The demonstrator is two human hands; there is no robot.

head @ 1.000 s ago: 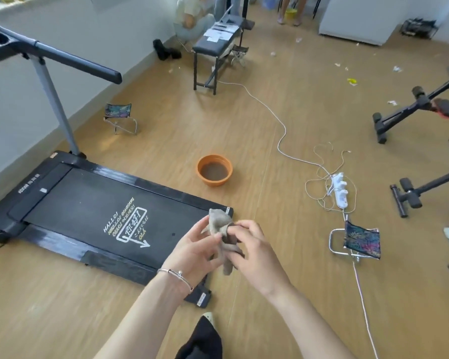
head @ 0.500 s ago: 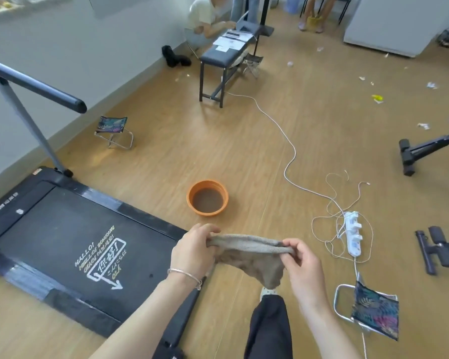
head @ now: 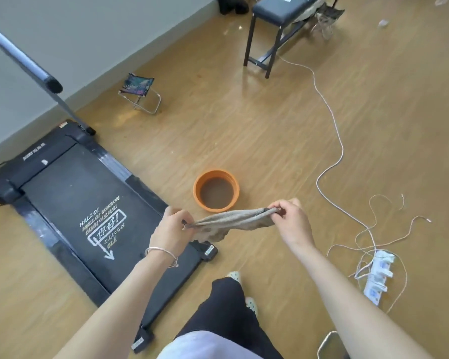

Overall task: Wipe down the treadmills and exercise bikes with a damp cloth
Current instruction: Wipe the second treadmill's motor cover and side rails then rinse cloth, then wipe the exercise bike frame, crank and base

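Since the earlier frame, both hands have drawn farther apart, left hand (head: pixel 172 229) and right hand (head: pixel 292 221) each pinching one end of the cloth (head: pixel 230 224), stretched at frame centre over wooden floor (head: pixel 270 130), between treadmill (head: pixel 70 203) at left and orange basin (head: pixel 216 190) above.

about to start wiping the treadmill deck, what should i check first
1. Cloth gripped at both ends: ok, left hand and right hand each pinch an end.
2. Cloth spread flat: not ok, bunched into a strip.
3. Cloth damp: cannot tell.
4. Treadmill belt bare: ok.
5. Orange basin upright, off the treadmill: ok.
6. Power strip apart from the basin: ok.
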